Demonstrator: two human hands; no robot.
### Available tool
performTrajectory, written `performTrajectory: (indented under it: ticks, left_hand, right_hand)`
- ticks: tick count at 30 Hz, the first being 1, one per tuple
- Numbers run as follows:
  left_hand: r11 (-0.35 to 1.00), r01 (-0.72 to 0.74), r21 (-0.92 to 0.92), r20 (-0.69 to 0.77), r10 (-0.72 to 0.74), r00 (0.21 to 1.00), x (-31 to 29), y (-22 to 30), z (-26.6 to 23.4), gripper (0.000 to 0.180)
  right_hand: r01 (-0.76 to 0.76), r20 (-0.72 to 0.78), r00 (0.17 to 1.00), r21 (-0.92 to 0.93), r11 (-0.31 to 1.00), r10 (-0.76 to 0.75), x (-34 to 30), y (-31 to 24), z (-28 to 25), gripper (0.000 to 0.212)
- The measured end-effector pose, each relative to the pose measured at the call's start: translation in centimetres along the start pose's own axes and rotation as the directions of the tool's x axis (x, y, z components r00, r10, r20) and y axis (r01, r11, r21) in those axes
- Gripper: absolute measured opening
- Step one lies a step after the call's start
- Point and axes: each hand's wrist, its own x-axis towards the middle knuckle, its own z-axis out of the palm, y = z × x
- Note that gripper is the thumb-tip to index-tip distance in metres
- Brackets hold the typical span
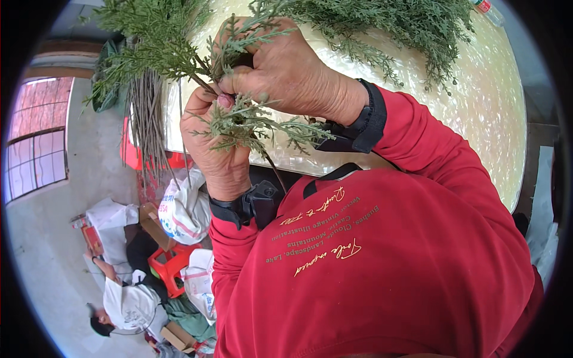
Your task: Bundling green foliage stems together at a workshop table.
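Both my hands are together over the table's near left part, working on a leafy evergreen branch (256,122). My left hand (209,143) is closed around its brown stem, with one end of the stem slanting down toward my chest. Just above it, my right hand (292,71) curls its fingers in a pinch on a green sprig of the branch. A thumb tip of the left hand shows between the leaves. Leaves hide part of the fingers, and the exact grip point is covered. Each wrist wears a black band.
A pile of evergreen branches (394,30) lies at the table's far side. To the left, a bundle of bare stems (147,113) hangs over the edge of the shiny covered table (477,131). White sacks (184,209), a red stool (169,268) and a seated person (128,301) are at lower left.
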Motion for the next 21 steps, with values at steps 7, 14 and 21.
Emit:
performTrajectory:
  ticks: [7, 14, 21]
  left_hand:
    - [0.997, 0.066, 0.045, 0.055, -0.069, 0.996, -0.1, 0.9, 0.0, 0.013]
    - [0.987, -0.048, 0.155, -0.081, 0.061, 0.995, -0.9, 0.5, 0.0, 0.017]
    - [0.995, 0.005, 0.103, 0.094, -0.014, 0.996, -0.4, 0.2, -1.5, 0.030]
  right_hand:
    - [-0.519, 0.244, 0.854, 0.439, 0.733, 0.459, 0.2, -0.2, -0.4, 0.016]
    - [-0.623, 0.296, 0.764, 0.570, 0.536, 0.573, 1.3, -0.7, -0.9, 0.020]
    - [-0.608, 0.322, 0.782, 0.578, 0.544, 0.533, 1.1, -0.6, -0.8, 0.021]
